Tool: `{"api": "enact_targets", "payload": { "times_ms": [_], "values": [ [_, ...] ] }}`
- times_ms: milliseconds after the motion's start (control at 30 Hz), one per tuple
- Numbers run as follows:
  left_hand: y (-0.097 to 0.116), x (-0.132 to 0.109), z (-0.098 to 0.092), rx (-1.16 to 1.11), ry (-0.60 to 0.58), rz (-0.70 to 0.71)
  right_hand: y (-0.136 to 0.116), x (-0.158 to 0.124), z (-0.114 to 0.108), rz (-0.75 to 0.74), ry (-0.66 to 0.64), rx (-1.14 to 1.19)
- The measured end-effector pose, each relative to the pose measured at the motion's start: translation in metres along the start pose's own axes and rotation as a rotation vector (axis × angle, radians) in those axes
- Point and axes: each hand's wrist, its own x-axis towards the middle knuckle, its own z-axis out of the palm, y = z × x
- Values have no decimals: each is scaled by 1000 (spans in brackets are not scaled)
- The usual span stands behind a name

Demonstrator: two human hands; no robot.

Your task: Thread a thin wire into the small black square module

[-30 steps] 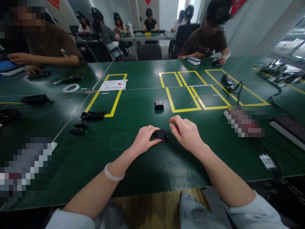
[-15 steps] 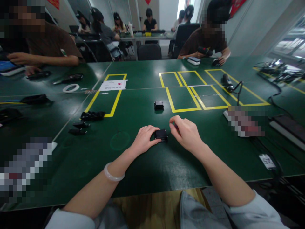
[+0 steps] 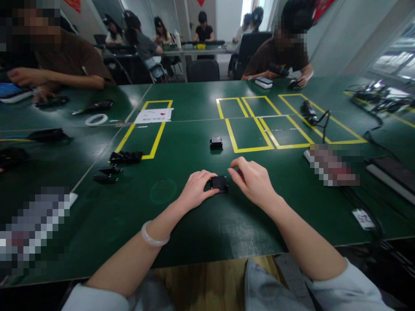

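Observation:
A small black rectangular block (image 3: 219, 184) lies on the green table in front of me. My left hand (image 3: 196, 188) grips its left side, thumb at the near edge and fingers at the far edge. At the block's right end, my right hand (image 3: 251, 179) is closed in a pinch with the fingers curled. Something dark and thin seems to show between its fingertips, but I cannot make out what it is. A second black block (image 3: 216, 143) of similar shape stands farther off, beyond my hands.
Several black parts (image 3: 126, 157) lie at the left by a yellow tape outline holding a paper sheet (image 3: 154, 115). A tape roll (image 3: 96, 119) sits farther left. A corded black device (image 3: 310, 113) and cables (image 3: 376, 97) lie at the right. Co-workers sit across the table.
My right hand has shifted very slightly left, toward the block. My left hand and the block have stayed in place. The co-worker's raised hand at the left has moved a little.

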Motion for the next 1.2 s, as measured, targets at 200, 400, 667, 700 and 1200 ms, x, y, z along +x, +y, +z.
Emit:
{"api": "enact_targets", "payload": {
  "times_ms": [200,400,667,700,1200],
  "values": [
    [1,0,-1,-3,-2,-1,-1,0,1,5,8,-15],
    [0,0,-1,-10,-6,1,0,0,0,3,4,11],
    [0,0,-1,-20,-2,-2,0,0,1,9,7,4],
    [1,0,-1,-22,-5,-3,0,0,1,9,8,-1],
    [1,0,-1,-20,-6,0,0,0,1,13,9,-4]
  ]
}}
